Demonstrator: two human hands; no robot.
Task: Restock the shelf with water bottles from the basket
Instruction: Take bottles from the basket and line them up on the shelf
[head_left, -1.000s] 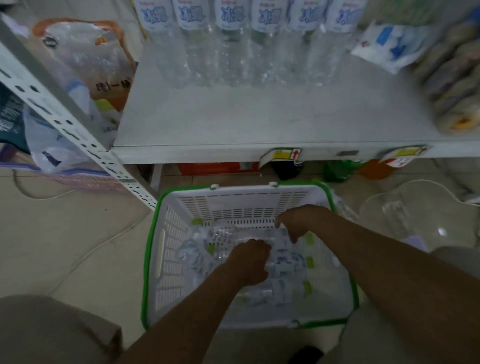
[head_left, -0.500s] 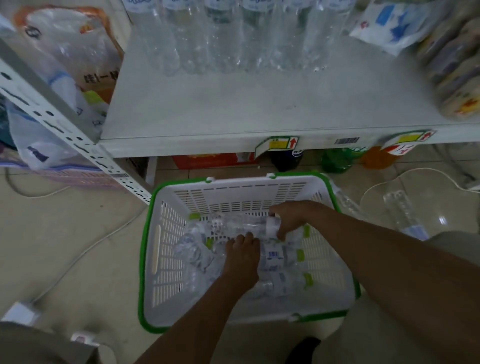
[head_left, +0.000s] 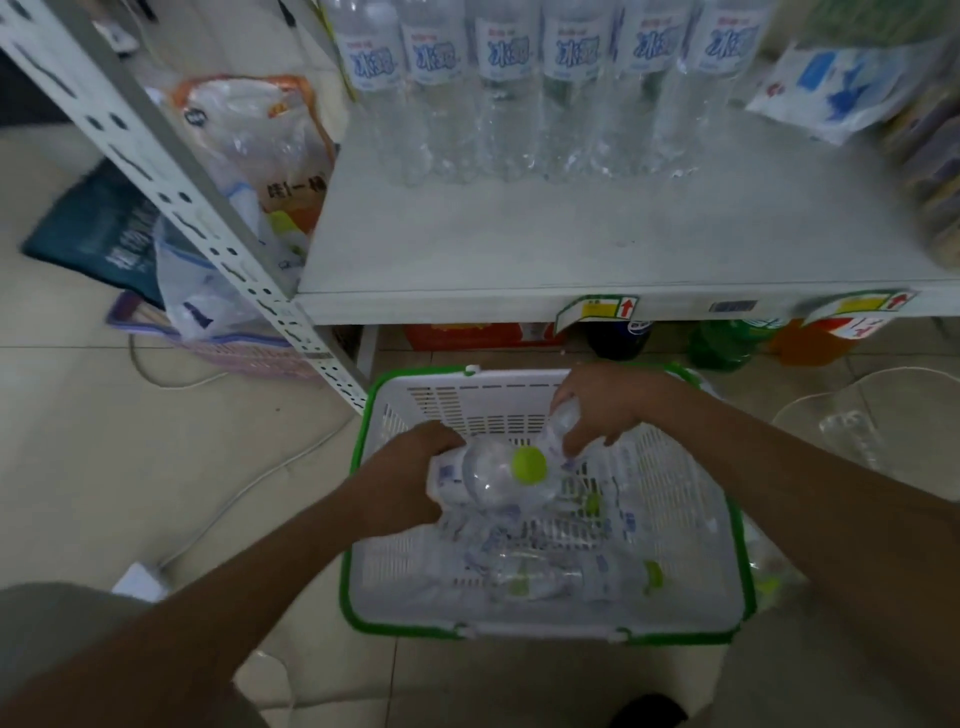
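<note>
A white basket with a green rim (head_left: 691, 519) sits on the floor below the shelf (head_left: 571, 244). Several clear water bottles with green caps (head_left: 550, 577) lie in it. My left hand (head_left: 400, 483) grips one bottle (head_left: 493, 475) by its body, lifted above the others, its green cap facing the camera. My right hand (head_left: 597, 410) holds a second bottle (head_left: 558, 428) near the basket's far wall; most of that bottle is hidden by my fingers. A row of upright bottles with blue labels (head_left: 545, 93) stands at the back of the shelf.
A perforated shelf post (head_left: 208, 228) slants down on the left. Bagged goods (head_left: 249, 150) sit left of the shelf and packets (head_left: 841, 88) at its right. Coloured drink bottles (head_left: 722, 343) stand under the shelf. Cables (head_left: 249, 488) and another clear bottle (head_left: 847, 431) lie on the floor.
Both hands have risen from among the basket's bottles, each bringing a bottle up. The camera view has shifted, so the basket sits further right.
</note>
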